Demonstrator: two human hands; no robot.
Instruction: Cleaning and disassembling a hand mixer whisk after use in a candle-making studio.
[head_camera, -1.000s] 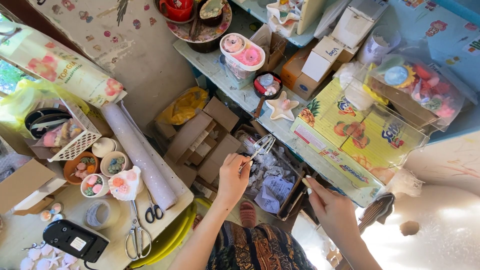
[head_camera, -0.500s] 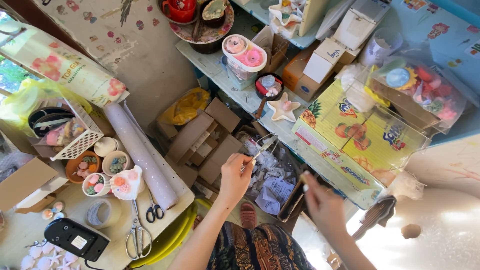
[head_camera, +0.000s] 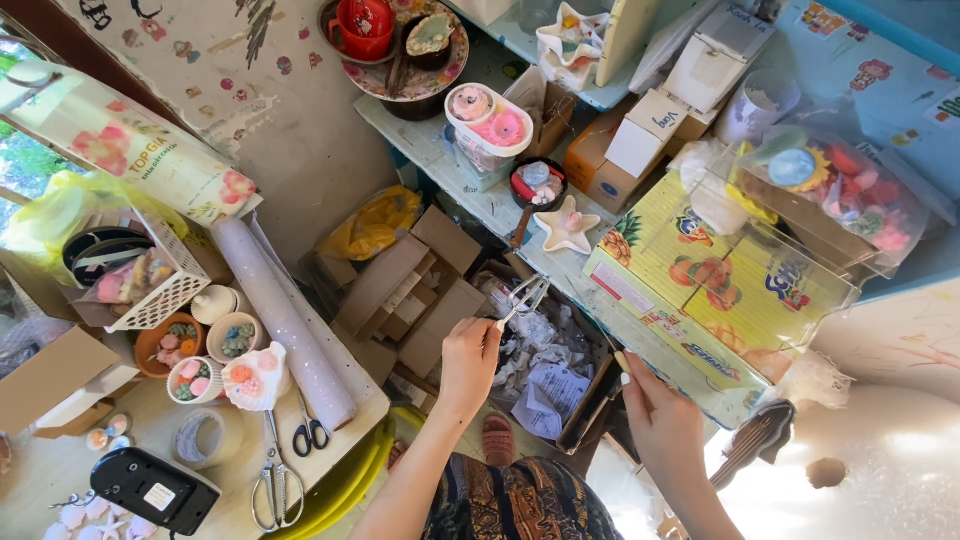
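Tongs (head_camera: 523, 298), small and clear-looking, sit pinched at the handle end in our left hand (head_camera: 468, 362), fingers curled and pressed around the grip, tips pointing up toward the front edge of the pale shelf (head_camera: 440, 150). We judge them light, stiff and a bit springy, likely slick plastic, so the handle end is the right place to hold. Our right hand (head_camera: 662, 425) closes thumb and fingers on a thin stick-like tool (head_camera: 622, 362); what it is we cannot tell. From this one head view, both hands hover over an open box of crumpled paper scraps (head_camera: 545, 350) down between the shelf and our lap. Just past the tongs lies a white star-shaped dish (head_camera: 567, 227), fragile by our guess, and beside it the yellow fruit-printed carton (head_camera: 700, 290) crowds the right side. Flattened cardboard pieces (head_camera: 405, 290) lie left of the tongs. On the desk's near corner we see scissors (head_camera: 310, 432), a long pale roll (head_camera: 285, 320) and small bowls of shells (head_camera: 235, 335), well apart from the hands.
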